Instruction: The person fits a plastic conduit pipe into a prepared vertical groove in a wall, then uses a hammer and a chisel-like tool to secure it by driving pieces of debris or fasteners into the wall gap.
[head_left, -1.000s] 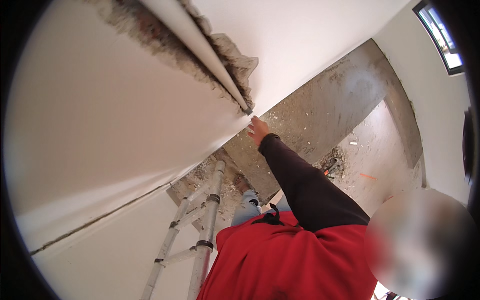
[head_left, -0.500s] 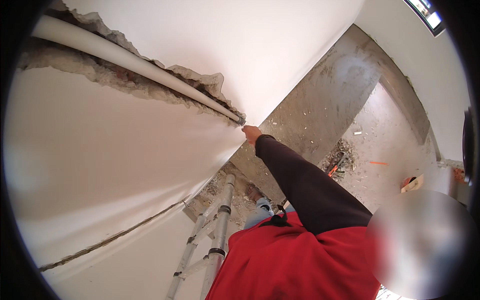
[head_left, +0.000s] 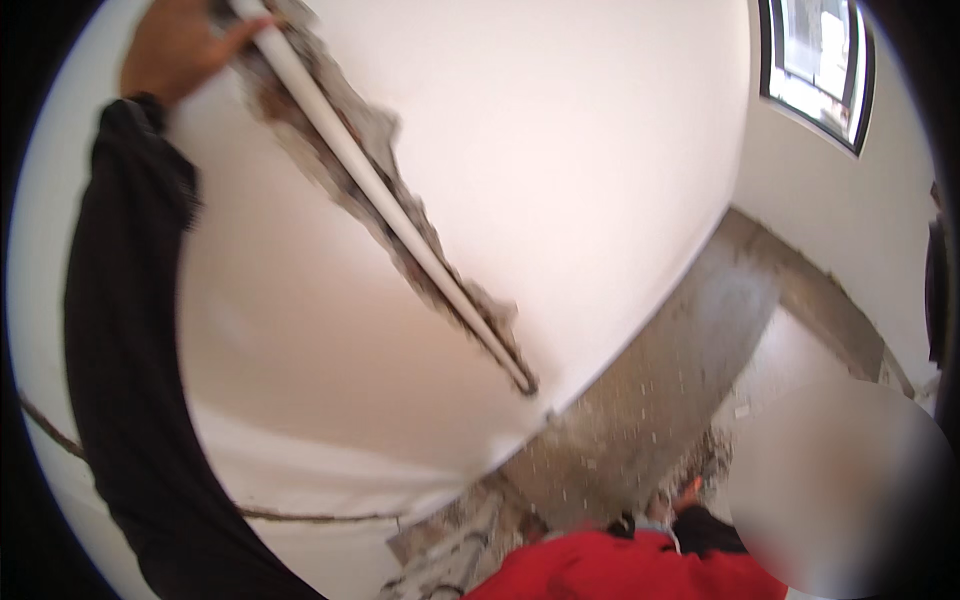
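A long pale plastic pipe lies in a rough groove broken into the white wall, slanting from the upper left down to a dark end near the corner. My left hand is on the pipe's upper part, its thumb laid across it; the other fingers run past the picture's top edge. Low in front of my red top, my right hand shows small and blurred below a dark sleeve, away from the pipe. Its fingers cannot be made out.
A metal ladder stands at the lower left, blurred. Rubble and an orange item lie on the dusty concrete floor. A thin groove runs along the lower wall. At the upper right is a dark-framed window.
My right hand has left the pipe's lower end and dropped toward my body. My left arm has come into view, its hand on the pipe's upper part. The view has shifted.
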